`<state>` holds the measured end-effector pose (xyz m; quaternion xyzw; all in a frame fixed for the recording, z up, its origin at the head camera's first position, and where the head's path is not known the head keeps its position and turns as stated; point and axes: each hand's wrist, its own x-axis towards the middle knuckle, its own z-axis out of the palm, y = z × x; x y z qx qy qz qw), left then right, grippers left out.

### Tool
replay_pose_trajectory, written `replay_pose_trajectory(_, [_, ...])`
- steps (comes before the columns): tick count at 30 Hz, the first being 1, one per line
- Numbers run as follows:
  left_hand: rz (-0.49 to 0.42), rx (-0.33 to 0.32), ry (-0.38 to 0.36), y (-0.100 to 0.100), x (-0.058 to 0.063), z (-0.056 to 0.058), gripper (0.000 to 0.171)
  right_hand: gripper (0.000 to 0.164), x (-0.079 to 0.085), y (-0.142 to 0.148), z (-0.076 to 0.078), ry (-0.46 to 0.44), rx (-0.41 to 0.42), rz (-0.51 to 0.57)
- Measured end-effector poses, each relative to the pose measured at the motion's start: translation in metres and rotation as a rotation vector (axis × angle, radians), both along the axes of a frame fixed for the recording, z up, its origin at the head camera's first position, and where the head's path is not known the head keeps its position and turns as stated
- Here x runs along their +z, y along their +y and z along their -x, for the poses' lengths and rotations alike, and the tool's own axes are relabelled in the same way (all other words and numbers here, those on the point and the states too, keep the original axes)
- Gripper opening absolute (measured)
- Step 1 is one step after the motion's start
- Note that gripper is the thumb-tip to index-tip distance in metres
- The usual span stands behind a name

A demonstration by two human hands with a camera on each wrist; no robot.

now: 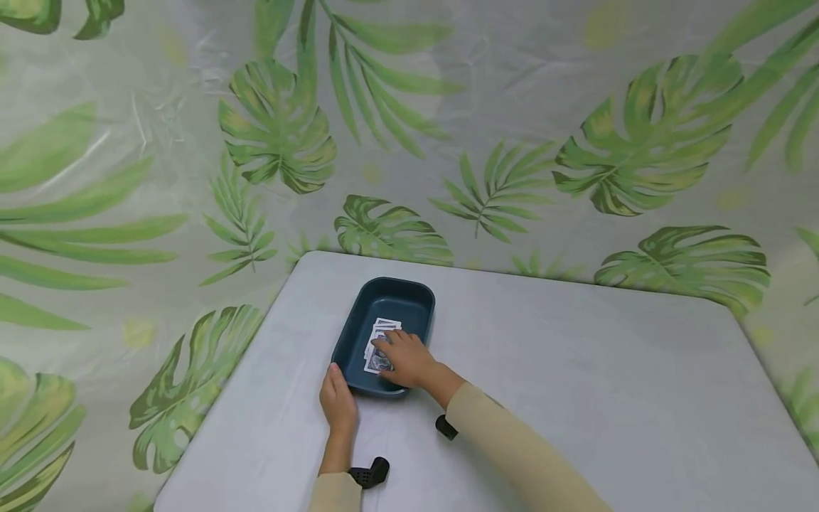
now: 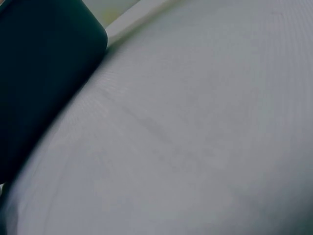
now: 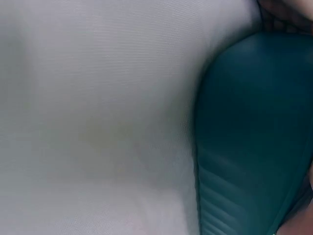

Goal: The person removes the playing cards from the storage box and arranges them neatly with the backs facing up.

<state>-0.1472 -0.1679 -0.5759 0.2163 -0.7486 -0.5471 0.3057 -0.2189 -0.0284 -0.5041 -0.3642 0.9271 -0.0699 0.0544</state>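
Hands: left hand (image 1: 337, 404) rests flat against the tray (image 1: 409, 299) corner, right hand (image 1: 404, 358) fingers pressing the cards (image 1: 381, 332)
Cards: loose in tray, on table (image 1: 576, 370)
Progress: looks like they're still unsquared

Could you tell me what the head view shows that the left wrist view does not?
Only the head view shows both hands: the left hand against the tray's near corner, the right hand on the cards inside, plus the leaf-print backdrop. Only the left wrist view gives a blurred close-up of the tray's outer wall. Both share the dark tray and grey table.
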Motion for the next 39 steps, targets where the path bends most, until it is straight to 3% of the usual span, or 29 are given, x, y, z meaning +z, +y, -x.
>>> replay_pose_trajectory(17, [0.049, -0.021, 0.039, 0.000, -0.002, 0.002, 0.042, 0.081, -0.010, -0.016, 0.015, -0.099, -0.052, -0.168])
replay_pose_trajectory(39, [0.066, -0.008, 0.042, 0.000, -0.002, 0.001, 0.040, 0.075, -0.015, -0.024, 0.025, -0.101, -0.039, -0.208])
